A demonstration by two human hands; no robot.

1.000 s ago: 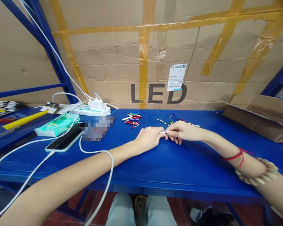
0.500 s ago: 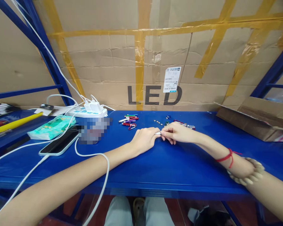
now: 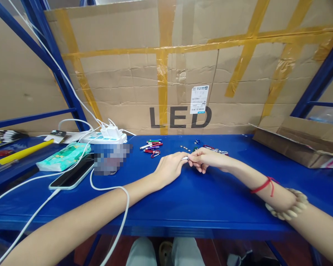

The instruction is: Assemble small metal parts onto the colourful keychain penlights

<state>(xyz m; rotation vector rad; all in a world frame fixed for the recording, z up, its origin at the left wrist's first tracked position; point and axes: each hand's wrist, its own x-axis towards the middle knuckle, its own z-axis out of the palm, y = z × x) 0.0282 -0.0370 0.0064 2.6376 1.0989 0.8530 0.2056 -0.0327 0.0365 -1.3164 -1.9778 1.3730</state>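
Note:
Above the middle of the blue table (image 3: 166, 207), my hands meet fingertip to fingertip. My left hand (image 3: 170, 165) is closed around one end of a small silver tube (image 3: 185, 158), most of it hidden by the fingers. The other end is pinched by my right hand (image 3: 207, 159) between thumb and fingers. Just beyond lie several small round silver discs (image 3: 185, 147), like button cells. Behind my left hand is a pile of slim coloured metal tubes (image 3: 152, 145) with a red carabiner clip (image 3: 155, 153). More coloured metal pieces with clips (image 3: 215, 150) lie partly behind my right hand.
At left are a phone (image 3: 72, 173) on a white cable (image 3: 124, 207), a tissue pack (image 3: 63, 157), a power strip (image 3: 108, 136) and a blurred-out item (image 3: 111, 159). The cable loops over my left forearm. An open cardboard box (image 3: 299, 144) stands at right.
The view has tilted slightly upward. My hands stay together on the silver tube, with my right fingers slightly shifted around its end.

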